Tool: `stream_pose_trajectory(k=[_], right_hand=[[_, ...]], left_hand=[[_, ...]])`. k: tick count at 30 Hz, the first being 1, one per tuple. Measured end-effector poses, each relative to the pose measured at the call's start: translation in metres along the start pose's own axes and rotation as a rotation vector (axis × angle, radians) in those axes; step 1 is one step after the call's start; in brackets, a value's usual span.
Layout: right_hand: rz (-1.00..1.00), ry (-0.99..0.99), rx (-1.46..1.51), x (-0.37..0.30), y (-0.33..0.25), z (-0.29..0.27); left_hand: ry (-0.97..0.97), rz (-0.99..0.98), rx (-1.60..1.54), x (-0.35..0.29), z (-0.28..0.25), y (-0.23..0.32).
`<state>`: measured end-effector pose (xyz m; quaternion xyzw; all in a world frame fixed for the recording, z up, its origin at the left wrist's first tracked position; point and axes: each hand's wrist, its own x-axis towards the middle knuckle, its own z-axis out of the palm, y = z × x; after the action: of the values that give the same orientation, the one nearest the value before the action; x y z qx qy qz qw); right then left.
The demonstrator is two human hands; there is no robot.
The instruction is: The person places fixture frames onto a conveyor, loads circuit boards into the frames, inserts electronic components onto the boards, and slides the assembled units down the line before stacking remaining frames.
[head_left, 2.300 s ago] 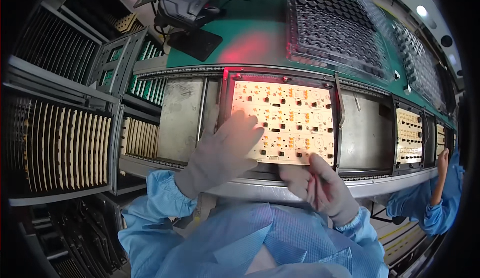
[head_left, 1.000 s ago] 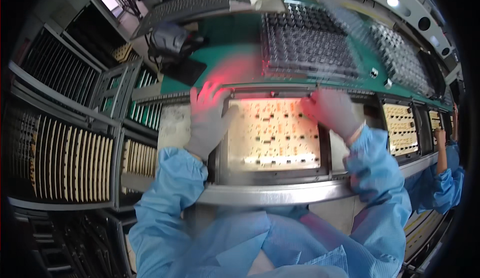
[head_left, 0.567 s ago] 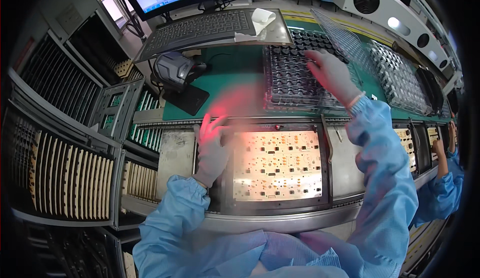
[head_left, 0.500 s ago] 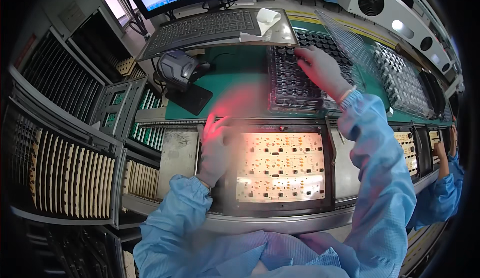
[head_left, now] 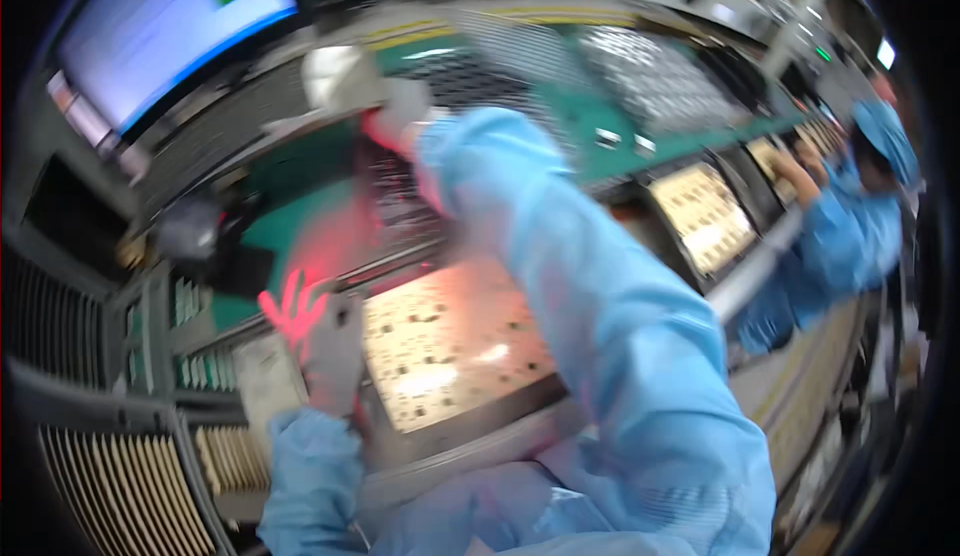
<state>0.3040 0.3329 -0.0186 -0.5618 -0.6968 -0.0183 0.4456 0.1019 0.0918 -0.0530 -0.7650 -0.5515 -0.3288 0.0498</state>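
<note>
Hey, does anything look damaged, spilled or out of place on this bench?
Nothing is plainly spilled or damaged, though blur hides detail. Two small white pieces sit on their own on the green mat, which looks slightly odd. Red light tints the left hand.

Gloved left grip (head_left: 324, 348), fingers (head_left: 291, 303) splayed, right arm (head_left: 620, 306) stretched forward, gloved right grip (head_left: 398, 118) blurred
</note>
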Motion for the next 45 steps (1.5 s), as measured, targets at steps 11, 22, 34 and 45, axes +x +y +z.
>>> stream_pose_trajectory(k=[11,22,34,45], right_hand=[[0.311,0.081,0.128,0.000,-0.009,0.009],[0.423,-0.374,0.860,-0.095,-0.063,-0.125],[0.142,-0.596,0.636,-0.199,-0.076,-0.188],[0.461,-0.553,0.350,-0.189,0.010,-0.264]], left_hand=[[-0.063,0.019,-0.250,-0.012,0.014,-0.011],[0.036,0.083,-0.533,-0.015,0.012,-0.020],[-0.210,0.285,-0.282,-0.027,-0.020,0.005],[-0.250,-0.007,-0.441,-0.034,-0.016,0.017]])
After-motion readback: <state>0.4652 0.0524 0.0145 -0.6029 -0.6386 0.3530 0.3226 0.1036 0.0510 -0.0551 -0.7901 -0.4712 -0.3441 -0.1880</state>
